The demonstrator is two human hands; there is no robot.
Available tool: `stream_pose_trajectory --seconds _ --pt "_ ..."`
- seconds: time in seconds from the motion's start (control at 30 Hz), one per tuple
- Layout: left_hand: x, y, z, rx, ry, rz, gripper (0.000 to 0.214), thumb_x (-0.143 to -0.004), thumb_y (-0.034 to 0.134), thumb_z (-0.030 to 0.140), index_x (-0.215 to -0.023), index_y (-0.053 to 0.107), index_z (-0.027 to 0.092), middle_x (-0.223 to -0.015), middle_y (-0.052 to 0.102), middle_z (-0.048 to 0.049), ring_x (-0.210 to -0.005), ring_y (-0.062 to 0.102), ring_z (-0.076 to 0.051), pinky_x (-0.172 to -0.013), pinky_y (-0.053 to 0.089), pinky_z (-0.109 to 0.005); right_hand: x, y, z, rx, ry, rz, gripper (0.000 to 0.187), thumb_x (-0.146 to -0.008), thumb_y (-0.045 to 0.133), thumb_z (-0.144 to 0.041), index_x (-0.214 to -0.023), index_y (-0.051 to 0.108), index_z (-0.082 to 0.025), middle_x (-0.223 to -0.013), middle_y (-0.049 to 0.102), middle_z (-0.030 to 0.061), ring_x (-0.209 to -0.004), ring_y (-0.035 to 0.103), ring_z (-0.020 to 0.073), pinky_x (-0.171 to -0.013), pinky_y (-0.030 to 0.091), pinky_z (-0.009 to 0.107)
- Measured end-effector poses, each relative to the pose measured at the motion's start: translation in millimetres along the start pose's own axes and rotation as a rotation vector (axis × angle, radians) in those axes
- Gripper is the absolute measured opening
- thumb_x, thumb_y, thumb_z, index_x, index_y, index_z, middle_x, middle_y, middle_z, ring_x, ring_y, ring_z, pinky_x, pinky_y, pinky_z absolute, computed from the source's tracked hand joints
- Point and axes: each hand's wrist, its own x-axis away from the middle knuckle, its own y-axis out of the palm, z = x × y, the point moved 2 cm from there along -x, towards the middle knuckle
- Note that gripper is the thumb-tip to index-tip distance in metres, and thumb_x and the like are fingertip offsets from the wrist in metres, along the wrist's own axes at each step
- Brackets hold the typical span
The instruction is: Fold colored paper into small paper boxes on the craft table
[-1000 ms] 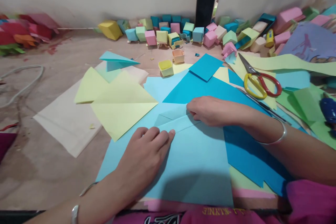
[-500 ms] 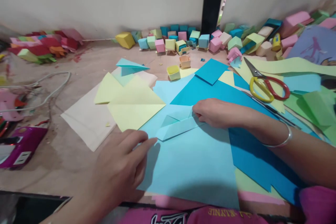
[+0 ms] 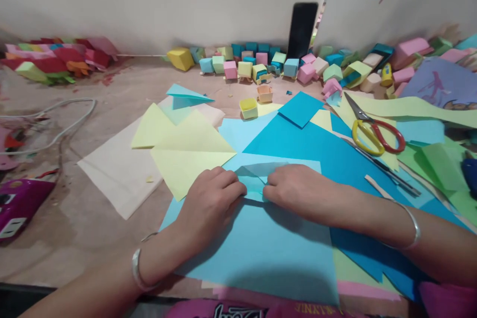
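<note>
A small folded piece of light blue paper lies between my two hands, above a large light blue sheet. My left hand grips its left end with curled fingers. At the right end, my right hand pinches the paper, its fingertips close to the middle. The fingers partly hide the folds. Dark blue paper spreads under and beyond my right forearm. Creased pale yellow paper rests just past my left hand.
Scissors with yellow and red handles lie at the right, near a slim dark tool. Small paper boxes line the wall, where a phone leans. A magenta socket box and white cable are at left.
My left hand has moved right and up onto the folded paper, taking hold of its left end. My right hand has shifted slightly left and down, and the paper is now held between both hands.
</note>
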Motion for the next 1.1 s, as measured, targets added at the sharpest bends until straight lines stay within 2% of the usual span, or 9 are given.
stream_pose_trajectory --seconds 0.13,0.27,0.33,0.43,0.53,0.63,0.77,0.93,1.1 --pt "2 -9.5 -4 0.069 -0.088 0.254 0.010 -0.086 0.060 0.021 -0.096 0.060 0.019 -0.093 0.061 -0.0064 -0.090 0.054 -0.021 -0.078 0.045 -0.036 6 -6 -1 0.033 0.064 0.091 0.013 -0.082 0.051 -0.007 -0.080 0.058 -0.017 -0.067 0.060 0.0030 -0.056 0.043 0.0132 -0.053 0.013 0.031" --pt "-8 -33.7 -15 0.376 -0.352 0.516 0.034 -0.080 0.068 0.036 -0.104 0.051 0.019 -0.108 0.056 -0.0092 -0.096 0.054 -0.022 -0.080 0.049 -0.037 13 -28 5 0.035 0.258 0.441 0.020 -0.090 0.043 -0.013 -0.077 0.058 -0.017 -0.070 0.060 0.0045 -0.065 0.049 0.0144 -0.056 0.023 0.029" --pt "-25 -40.1 -12 0.712 -0.417 0.425 0.037 -0.082 0.064 0.039 -0.109 0.050 0.018 -0.116 0.055 -0.0104 -0.098 0.056 -0.021 -0.083 0.049 -0.038 16 -33 7 0.023 0.305 0.653 0.024 -0.094 0.040 -0.017 -0.077 0.057 -0.017 -0.072 0.061 0.0050 -0.070 0.052 0.0148 -0.060 0.029 0.028" --pt "-58 -39.3 9 1.205 -0.287 0.250 0.050 -0.081 0.061 0.044 -0.121 0.049 0.016 -0.126 0.055 -0.0131 -0.114 0.053 -0.025 -0.093 0.046 -0.037 14 -30 8 0.075 0.292 0.904 0.027 -0.094 0.040 -0.017 -0.072 0.056 -0.017 -0.066 0.058 0.0046 -0.067 0.051 0.0154 -0.061 0.032 0.028" --pt "-84 -29.1 31 1.452 -0.247 0.221 0.045 -0.080 0.065 0.039 -0.117 0.053 0.017 -0.110 0.063 -0.0087 -0.103 0.057 -0.022 -0.085 0.047 -0.031 8 -23 11 0.079 0.181 1.005 0.029 -0.095 0.038 -0.016 -0.072 0.056 -0.016 -0.065 0.058 0.0051 -0.063 0.051 0.0153 -0.058 0.034 0.027" --pt "-98 -20.4 35 1.540 -0.450 0.296 0.026 -0.078 0.066 0.031 -0.099 0.058 0.019 -0.078 0.061 0.0011 -0.073 0.056 -0.014 -0.062 0.045 -0.022 6 -25 15 0.035 0.093 1.028 0.027 -0.096 0.043 -0.024 -0.075 0.057 -0.015 -0.066 0.061 0.0052 -0.061 0.053 0.0151 -0.056 0.036 0.027" --pt "-103 -27.1 29 1.642 -0.496 0.314 0.010 -0.071 0.062 0.018 -0.079 0.056 0.017 -0.065 0.055 0.0050 -0.057 0.049 -0.010 -0.053 0.042 -0.020 19 -44 16 0.032 0.107 1.172 0.016 -0.093 0.054 -0.030 -0.087 0.059 -0.017 -0.071 0.062 0.0029 -0.067 0.055 0.0148 -0.061 0.040 0.026" --pt "-97 -40.4 26 1.709 -0.541 0.269 0.021 -0.070 0.061 0.018 -0.091 0.059 0.017 -0.064 0.061 0.0030 -0.055 0.057 -0.014 -0.049 0.046 -0.024 32 -59 26 0.011 0.424 1.288 0.024 -0.080 0.068 -0.029 -0.094 0.054 -0.016 -0.081 0.056 0.0045 -0.072 0.050 0.0164 -0.065 0.042 0.029" --pt "-95 -45.4 28 1.726 -0.472 0.252 0.030 -0.075 0.063 0.022 -0.105 0.061 0.017 -0.073 0.067 -0.0001 -0.058 0.061 -0.015 -0.053 0.050 -0.025 24 -54 31 -0.275 0.359 1.189 0.010 -0.081 0.059 -0.015 -0.087 0.052 -0.019 -0.077 0.052 -0.0011 -0.064 0.046 0.0110 -0.058 0.040 0.024"
